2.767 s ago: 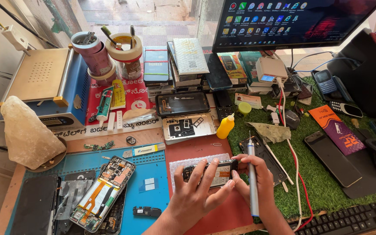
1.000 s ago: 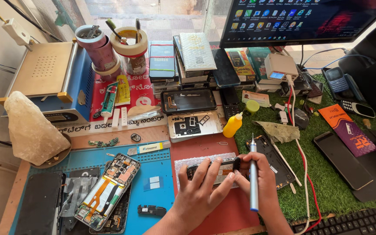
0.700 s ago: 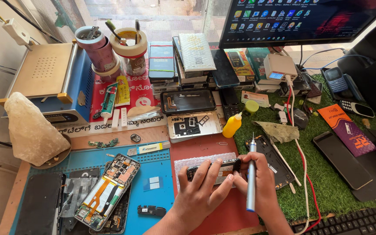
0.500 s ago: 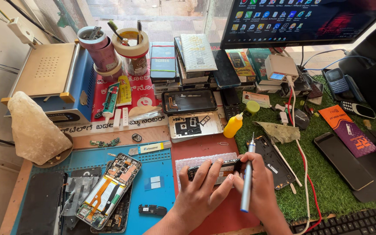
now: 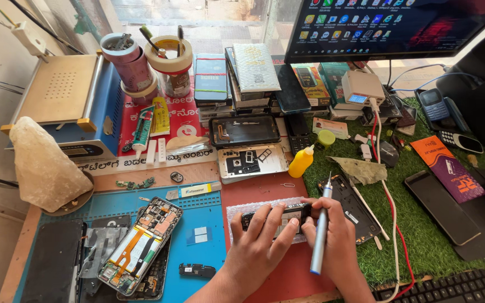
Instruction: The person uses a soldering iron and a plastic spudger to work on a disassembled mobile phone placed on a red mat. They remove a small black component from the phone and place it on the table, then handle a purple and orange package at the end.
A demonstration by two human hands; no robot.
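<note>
Left hand (image 5: 262, 244) pins a small dark phone (image 5: 276, 216) (light, rigid, probably fragile) by its edges; right hand (image 5: 335, 241) grips a screwdriver (image 5: 320, 230).

Both hands (image 5: 265, 241) and forearms are bare, ringless.

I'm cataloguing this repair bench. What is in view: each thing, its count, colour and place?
small dark phone: one, black, red mat, under both hands
screwdriver: one, silver-blue, right hand
opened phone: one, multicoloured inside, blue mat
squeeze bottle: one, yellow, grass mat edge
monitor: one, black, top right
keyboard: one, black, bottom right
heating plate machine: one, blue-gold, left
left hand: on small dark phone
right hand: grips screwdriver
</note>
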